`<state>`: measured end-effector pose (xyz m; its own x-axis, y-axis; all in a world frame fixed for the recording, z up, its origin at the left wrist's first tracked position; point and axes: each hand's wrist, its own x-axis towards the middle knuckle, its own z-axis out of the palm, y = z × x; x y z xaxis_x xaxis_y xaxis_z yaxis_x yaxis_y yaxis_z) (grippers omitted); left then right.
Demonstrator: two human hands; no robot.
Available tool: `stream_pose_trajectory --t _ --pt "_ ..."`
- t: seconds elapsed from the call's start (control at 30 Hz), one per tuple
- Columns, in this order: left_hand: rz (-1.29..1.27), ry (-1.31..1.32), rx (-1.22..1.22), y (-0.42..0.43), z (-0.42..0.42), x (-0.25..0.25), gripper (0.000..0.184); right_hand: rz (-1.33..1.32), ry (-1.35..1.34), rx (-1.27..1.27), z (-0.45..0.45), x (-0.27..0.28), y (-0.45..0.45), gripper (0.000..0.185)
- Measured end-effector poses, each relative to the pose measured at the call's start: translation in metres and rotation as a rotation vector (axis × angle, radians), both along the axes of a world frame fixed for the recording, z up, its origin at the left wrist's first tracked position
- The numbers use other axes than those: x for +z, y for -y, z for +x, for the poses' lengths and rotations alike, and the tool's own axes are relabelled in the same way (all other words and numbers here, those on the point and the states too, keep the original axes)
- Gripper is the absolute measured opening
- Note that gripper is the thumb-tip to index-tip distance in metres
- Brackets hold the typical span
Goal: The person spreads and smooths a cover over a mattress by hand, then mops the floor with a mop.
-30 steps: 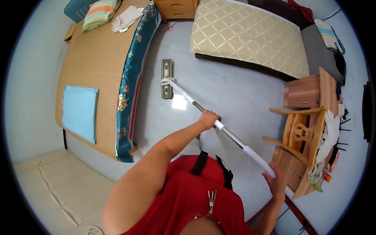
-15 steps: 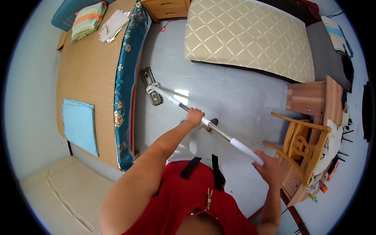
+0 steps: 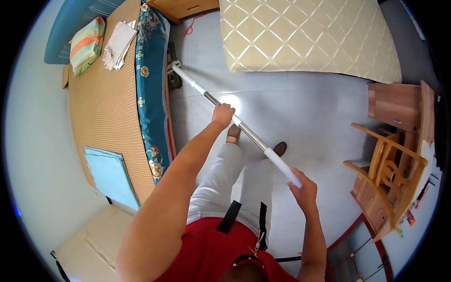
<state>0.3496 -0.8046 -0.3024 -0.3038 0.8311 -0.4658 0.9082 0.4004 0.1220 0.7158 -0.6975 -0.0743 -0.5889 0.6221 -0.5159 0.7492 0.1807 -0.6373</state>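
Observation:
A mop (image 3: 255,139) with a white and silver pole slants across the view. My left hand (image 3: 223,115) is wrapped round the pole near its middle, above my feet. At the pole's lower right end, my right hand (image 3: 304,189) grips the white sleeve. The flat mop head (image 3: 174,70) lies on the grey floor (image 3: 206,61) against the side of the bed with the woven mat (image 3: 103,103), its left part hidden under the bed edge. A teal flowered cloth (image 3: 151,84) hangs along that bed's side.
A second bed with a cream lattice cover (image 3: 305,37) stands at the top. On the right are a wooden chair (image 3: 387,169) and a wooden desk (image 3: 394,105). A wooden nightstand (image 3: 190,8) and a red cord (image 3: 189,29) are at the top. A blue folded cloth (image 3: 110,176) lies on the matted bed.
The mop head has moved left and away from me, up to the bed side. Both hands have shifted with the pole. The view has turned, and both feet now show.

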Motion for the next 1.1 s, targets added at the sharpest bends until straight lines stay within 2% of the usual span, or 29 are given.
stream_pose_trajectory --t 0.23,0.43,0.57,0.67,0.77,0.87,1.1 --pt "0.059 -0.118 -0.090 -0.006 -0.086 -0.066 0.015 0.106 -0.146 -0.060 -0.061 -0.108 0.032 0.050" --pt "0.017 -0.239 -0.119 -0.007 -0.144 -0.123 0.017 -0.005 -0.157 -0.155 -0.097 -0.187 0.070 0.054" --pt "-0.013 -0.263 -0.107 0.005 -0.173 -0.136 0.018 -0.112 -0.089 -0.121 -0.137 -0.186 0.086 0.057" --pt "-0.139 -0.200 -0.104 0.014 -0.181 -0.125 0.024 -0.176 -0.079 -0.090 -0.140 -0.185 0.103 0.058" --pt "-0.151 -0.194 -0.140 0.040 -0.170 -0.111 0.029 -0.191 -0.050 -0.012 -0.130 -0.166 0.126 0.061" --pt "-0.237 -0.098 -0.164 0.061 -0.146 -0.099 0.032 -0.246 -0.086 -0.037 -0.103 -0.147 0.151 0.064" --pt "-0.267 -0.001 -0.279 0.106 -0.039 -0.073 0.033 -0.295 0.042 -0.085 -0.002 -0.096 0.186 0.066"
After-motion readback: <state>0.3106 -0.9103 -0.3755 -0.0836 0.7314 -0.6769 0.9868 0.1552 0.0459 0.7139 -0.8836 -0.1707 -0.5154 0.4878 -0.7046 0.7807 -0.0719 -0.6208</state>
